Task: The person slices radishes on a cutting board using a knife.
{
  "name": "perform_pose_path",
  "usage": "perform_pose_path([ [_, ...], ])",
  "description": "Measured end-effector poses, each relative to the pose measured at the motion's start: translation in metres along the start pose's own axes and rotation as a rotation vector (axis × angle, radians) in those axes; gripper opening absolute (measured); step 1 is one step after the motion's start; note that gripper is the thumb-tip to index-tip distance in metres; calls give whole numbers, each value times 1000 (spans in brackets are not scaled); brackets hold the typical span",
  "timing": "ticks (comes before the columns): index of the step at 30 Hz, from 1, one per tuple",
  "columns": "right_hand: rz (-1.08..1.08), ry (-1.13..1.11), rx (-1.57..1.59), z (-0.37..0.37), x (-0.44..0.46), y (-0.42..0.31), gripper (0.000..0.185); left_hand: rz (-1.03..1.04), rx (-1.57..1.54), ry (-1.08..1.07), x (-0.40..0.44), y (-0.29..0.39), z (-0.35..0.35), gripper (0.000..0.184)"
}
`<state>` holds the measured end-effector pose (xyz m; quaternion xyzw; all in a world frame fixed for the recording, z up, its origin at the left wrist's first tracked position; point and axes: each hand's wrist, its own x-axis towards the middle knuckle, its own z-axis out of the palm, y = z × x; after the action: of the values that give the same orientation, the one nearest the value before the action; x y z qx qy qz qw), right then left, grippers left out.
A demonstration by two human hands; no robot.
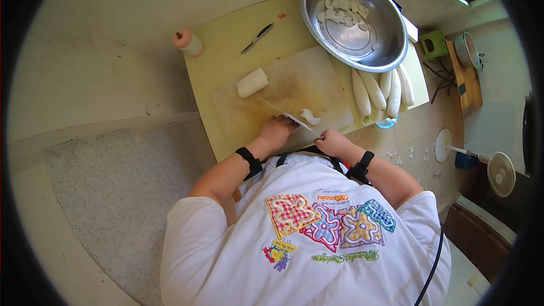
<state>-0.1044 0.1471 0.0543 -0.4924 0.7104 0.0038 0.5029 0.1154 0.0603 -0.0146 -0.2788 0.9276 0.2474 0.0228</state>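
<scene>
My right hand [335,144] is closed around the handle of a knife [300,123], whose blade slants up and left across the cutting board [226,110]. Beside the blade, on its left, my left hand [276,135] rests on the board's near edge with curled fingers; what lies under them is hidden. Thin white slices [310,116] lie just right of the blade. Farther up the board are thick cut white vegetable pieces [253,83], side by side. Several long, tapered, white vegetables [371,89] lie at the table's right side.
A steel basin [391,51] with white slices stands at the far right of the yellow table [212,39]. A peeler-like tool [257,38] and a pink-topped bottle [188,42] are at the back left. A fan [501,174] stands on the right, near white scraps on the floor.
</scene>
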Motion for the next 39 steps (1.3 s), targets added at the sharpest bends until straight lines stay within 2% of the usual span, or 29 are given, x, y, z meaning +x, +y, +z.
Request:
perform_pose_path([
  [29, 17, -22, -9, 7, 20, -4, 41, 22, -40, 77, -1, 1, -2, 49],
  [32, -15, 40, 17, 9, 22, 3, 39, -18, -52, 27, 1, 2, 1, 48],
  [39, -23, 33, -11, 10, 22, 2, 38, 10, -54, 66, 1, 2, -3, 46],
])
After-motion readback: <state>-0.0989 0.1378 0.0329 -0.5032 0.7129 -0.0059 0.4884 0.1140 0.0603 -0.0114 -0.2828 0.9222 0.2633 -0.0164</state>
